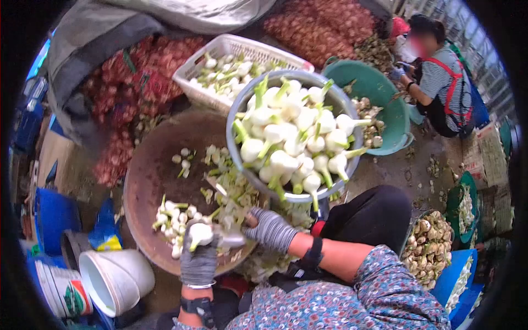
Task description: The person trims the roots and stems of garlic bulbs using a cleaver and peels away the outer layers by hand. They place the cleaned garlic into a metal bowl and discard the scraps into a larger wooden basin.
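My left hand (199,264), in a striped grey glove, is closed around a peeled white garlic bulb (201,234). To its right, my right hand (270,229), gloved the same way, grips a small knife whose blade (232,241) points toward the bulb. Both hands are over the near side of a wide brown basin (159,143). Inside it lie a heap of peeled garlic bulbs (171,219) and a pile of pale green skins and trimmings (234,192). Above my right hand, a grey bucket (237,159) is heaped with peeled garlic with green stems.
Behind stand a white crate (187,69) of garlic and a green tub (393,118). Red net sacks (118,93) line the back left. A co-worker (440,82) crouches at the upper right. White buckets (115,283) lie at left; a basket of unpeeled garlic (428,247) sits right.
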